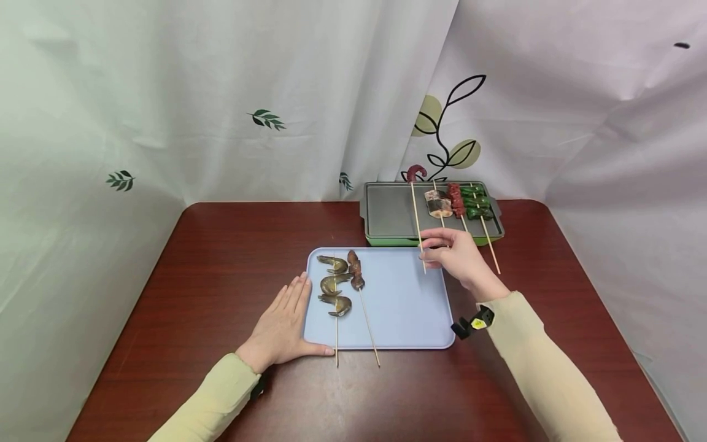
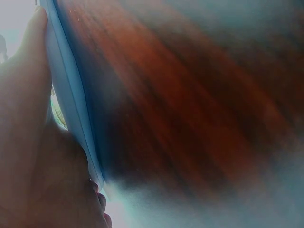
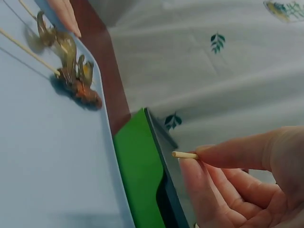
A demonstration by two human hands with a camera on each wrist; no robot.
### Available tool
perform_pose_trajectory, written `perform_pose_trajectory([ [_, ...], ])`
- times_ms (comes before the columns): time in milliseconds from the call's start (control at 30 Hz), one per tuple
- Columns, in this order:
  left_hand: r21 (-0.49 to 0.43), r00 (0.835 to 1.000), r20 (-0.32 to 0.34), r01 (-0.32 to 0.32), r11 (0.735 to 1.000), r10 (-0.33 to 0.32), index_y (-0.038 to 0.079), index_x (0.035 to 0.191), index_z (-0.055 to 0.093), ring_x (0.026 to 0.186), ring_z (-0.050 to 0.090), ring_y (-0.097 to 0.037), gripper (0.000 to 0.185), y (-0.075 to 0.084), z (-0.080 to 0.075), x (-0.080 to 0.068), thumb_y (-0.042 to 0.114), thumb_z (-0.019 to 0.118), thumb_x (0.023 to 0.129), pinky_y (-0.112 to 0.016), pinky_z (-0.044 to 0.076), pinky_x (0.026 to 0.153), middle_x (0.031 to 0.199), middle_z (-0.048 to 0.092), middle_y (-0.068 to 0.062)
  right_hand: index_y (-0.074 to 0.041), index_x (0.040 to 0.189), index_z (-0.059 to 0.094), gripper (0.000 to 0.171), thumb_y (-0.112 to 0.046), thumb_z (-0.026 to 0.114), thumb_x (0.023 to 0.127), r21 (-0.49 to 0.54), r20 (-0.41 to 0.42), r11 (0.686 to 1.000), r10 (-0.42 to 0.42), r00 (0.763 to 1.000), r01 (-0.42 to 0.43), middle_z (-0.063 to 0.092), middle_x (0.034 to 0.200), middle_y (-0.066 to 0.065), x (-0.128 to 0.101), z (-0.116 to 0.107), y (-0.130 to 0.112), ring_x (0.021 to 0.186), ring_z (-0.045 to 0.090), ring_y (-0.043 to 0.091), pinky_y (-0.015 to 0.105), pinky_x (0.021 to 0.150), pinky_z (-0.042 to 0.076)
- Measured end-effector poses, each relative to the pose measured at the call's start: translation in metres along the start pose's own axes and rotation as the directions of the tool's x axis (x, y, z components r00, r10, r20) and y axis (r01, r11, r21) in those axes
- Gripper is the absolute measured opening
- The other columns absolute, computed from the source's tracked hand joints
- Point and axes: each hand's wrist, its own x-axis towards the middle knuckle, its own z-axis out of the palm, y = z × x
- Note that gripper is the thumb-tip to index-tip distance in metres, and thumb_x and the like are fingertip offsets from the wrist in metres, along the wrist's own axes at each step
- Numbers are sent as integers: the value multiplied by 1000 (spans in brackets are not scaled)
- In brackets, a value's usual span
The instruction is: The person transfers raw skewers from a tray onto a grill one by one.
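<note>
- Right hand [image 1: 461,255] pinches the red-tipped skewer [image 1: 417,215] near its lower end, fingers narrow; tip shows at the griddle pan's [image 1: 386,212] 11 o'clock
- Low pinch, weight up top: stick could roll, tip swing
- Fish skewer [image 1: 439,204] close at its 3 o'clock; sideways drift might knock it
- Left hand [image 1: 284,328] flat at the tray's [image 1: 405,307] 9 o'clock, fingers straight; a shove might jog the prawn skewer [image 1: 336,284] by its thumb
</note>
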Motion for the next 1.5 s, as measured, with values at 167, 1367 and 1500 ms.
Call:
perform_pose_trajectory([
  [167,-5,999,-34,-11,1000,11,-11,157,22,151,19,-37,143,-1,3,0,99,47,68,-47,18,121,165,15,-27,7,136,59,46,4,70,92,1,11,998,55,998,-55,63,118,29,12,-4,3,83,70,13,31,75,61],
  [1367,0,1000,-20,-10,1000,10,-11,156,23,151,19,-37,143,0,0,-1,97,51,67,-47,19,121,164,16,-28,4,145,52,54,-14,68,97,-210,-39,977,-37,999,28,68,118,21,6,-4,-9,98,71,33,41,88,57],
  [1500,1,1000,-14,-9,1000,9,-11,156,23,151,19,-37,143,0,-2,-1,97,52,67,-47,19,122,164,16,-27,3,145,53,53,-16,68,97,-186,-44,981,-64,997,55,66,121,21,-3,-7,-18,98,72,29,41,89,57],
])
